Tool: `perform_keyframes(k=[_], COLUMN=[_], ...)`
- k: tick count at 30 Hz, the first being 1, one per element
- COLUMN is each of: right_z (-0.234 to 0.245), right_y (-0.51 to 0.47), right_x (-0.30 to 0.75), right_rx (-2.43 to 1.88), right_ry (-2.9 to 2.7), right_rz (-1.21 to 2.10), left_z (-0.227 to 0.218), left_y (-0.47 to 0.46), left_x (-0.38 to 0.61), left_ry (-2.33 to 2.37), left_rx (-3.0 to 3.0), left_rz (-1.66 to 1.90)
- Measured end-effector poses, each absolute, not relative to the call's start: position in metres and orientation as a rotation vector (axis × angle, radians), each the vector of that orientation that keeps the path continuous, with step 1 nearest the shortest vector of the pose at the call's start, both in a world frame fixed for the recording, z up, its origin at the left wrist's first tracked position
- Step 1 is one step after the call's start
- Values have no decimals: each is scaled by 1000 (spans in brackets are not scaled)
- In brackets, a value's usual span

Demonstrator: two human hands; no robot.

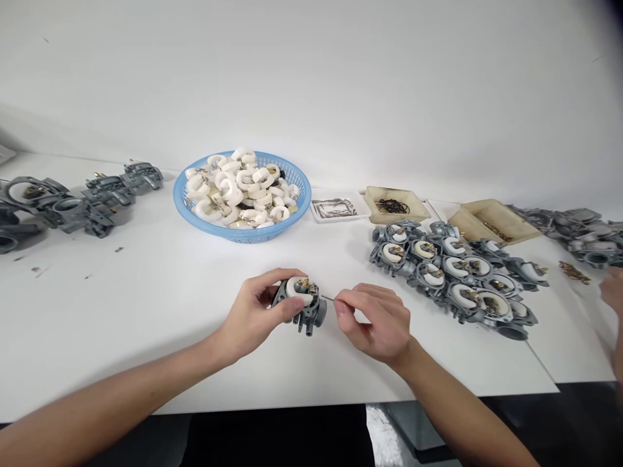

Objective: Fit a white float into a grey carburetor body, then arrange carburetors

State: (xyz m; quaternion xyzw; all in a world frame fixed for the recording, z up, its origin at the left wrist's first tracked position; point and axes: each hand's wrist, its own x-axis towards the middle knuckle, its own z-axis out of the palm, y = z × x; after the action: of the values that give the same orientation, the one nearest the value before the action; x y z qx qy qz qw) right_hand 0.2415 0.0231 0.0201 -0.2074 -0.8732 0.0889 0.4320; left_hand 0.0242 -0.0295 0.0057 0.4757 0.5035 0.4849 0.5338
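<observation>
Gripping a carburetor [315, 318] between thumb and fingers, the left hand [256, 308] holds it just above the near part of the white table [160, 337], in front of the person. Its open side, with a white float [296, 289] and brass fittings, faces up; its round stub points right and slightly toward the person — the long axis seems to run roughly crosswise. Whether its metal bears lettering is too small to tell. The right hand [374, 318] pinches a thin metal pin [328, 298] between thumb and forefinger, other fingers curled; the pin lies nearly level, its free end pointing left, just beside the carburetor. Beyond stands a blue basket [243, 233] heaped with white floats, then a white tray [341, 220] of thin pins and a cream box [419, 213] of dark loops. To the right sits a cluster of carburetors [445, 292] — many with floats — near a beige box [523, 227]; at the far right edge, another person's hand [613, 292] shows. More carburetors [73, 204] stand at left.
</observation>
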Motion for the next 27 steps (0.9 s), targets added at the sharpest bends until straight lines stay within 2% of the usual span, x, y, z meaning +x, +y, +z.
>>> perform_keyframes(k=[4,6,16,27], right_z=[27,28,16,13], right_y=[26,29,23,21], right_x=[244,246,240,240], right_rx=[-729,-764,-477,-467], right_ry=[-2068,-2043,-2259,-2318], right_rz=[594,680,-47,-180], left_z=[4,4,8,2], left_y=[-27,-25,-29,-30], left_x=[24,24,27,28], left_ry=[1081,1003,1221,1307], left_rx=[1015,948,1098,1270], left_rz=[1103,1097,1143,1164])
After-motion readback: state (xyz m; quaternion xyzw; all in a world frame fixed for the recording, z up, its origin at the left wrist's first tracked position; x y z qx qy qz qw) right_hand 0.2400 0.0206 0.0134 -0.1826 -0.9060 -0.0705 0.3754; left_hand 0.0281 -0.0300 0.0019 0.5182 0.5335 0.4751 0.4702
